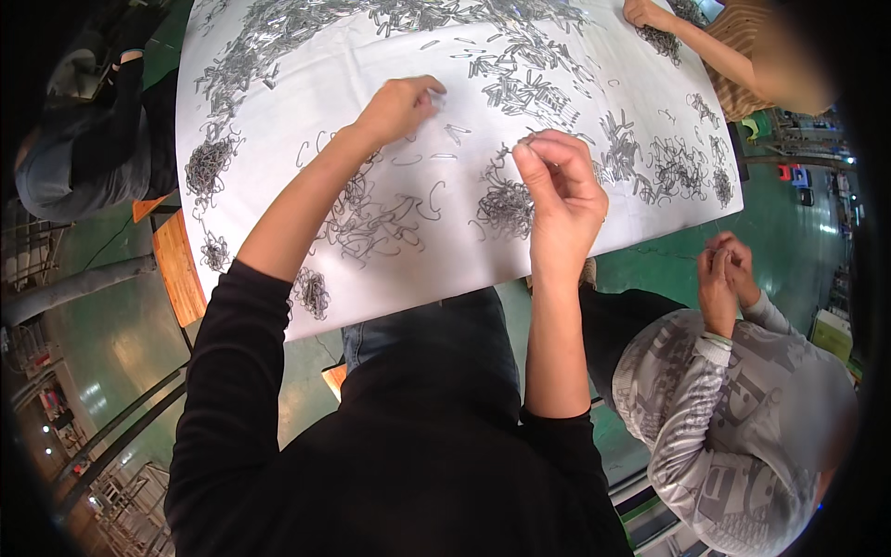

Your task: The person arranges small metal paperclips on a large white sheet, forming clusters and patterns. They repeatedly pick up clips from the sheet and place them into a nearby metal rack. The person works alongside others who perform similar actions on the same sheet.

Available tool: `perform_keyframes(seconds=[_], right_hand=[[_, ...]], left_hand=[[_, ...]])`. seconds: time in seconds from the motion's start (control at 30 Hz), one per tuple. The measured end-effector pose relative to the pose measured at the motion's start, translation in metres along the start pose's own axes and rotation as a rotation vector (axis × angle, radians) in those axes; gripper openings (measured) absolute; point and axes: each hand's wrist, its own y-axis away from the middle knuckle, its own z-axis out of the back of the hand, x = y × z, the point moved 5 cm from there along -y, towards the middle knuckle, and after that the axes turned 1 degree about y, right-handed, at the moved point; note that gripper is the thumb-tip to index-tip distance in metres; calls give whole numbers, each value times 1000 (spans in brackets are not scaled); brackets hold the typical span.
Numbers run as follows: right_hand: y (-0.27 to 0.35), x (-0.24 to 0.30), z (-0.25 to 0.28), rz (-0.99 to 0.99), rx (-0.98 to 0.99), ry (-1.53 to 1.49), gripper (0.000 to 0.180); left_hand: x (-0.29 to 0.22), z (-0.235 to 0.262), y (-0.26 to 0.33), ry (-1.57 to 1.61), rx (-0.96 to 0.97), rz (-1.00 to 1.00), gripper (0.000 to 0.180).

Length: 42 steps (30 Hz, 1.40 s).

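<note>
My right hand (568, 186) is raised over the table's near side. Its thumb and forefinger pinch a small dark wire piece (526, 140), mostly hidden by the fingers; it looks like a metal hook. Below that hand lies a dense pile of wire hooks (504, 210). My left hand (401, 109) reaches out over the white cloth, fingers bent and apart, fingertips slightly blurred, with nothing visible in them. Just beyond its fingertips lie a few small narrow metal loops (455, 132). Loose curved hooks (371, 223) are spread beneath my left forearm.
A white-covered table (325, 97) carries large heaps of metal loops (529, 93) at the far side and hook piles (210, 167) along the left edge. Another person's hand (650, 17) works at the far right. A person in a grey patterned hoodie (687, 399) sits close on my right.
</note>
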Motion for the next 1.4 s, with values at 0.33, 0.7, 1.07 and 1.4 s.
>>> perform_keyframes(seconds=[0.33,0.7,1.07,1.4], right_hand=[[2,10,-50,124,88,226,11],[11,33,-99,342,219,447,11],[41,-91,-152,431,840,876,23],[7,-116,-188,143,758,1038,10]], left_hand=[[-89,71,79,658,-173,30,22],[-88,101,121,523,-418,-93,17],[-48,177,187,326,-731,-76,15],[-14,218,254,463,-993,74,17]])
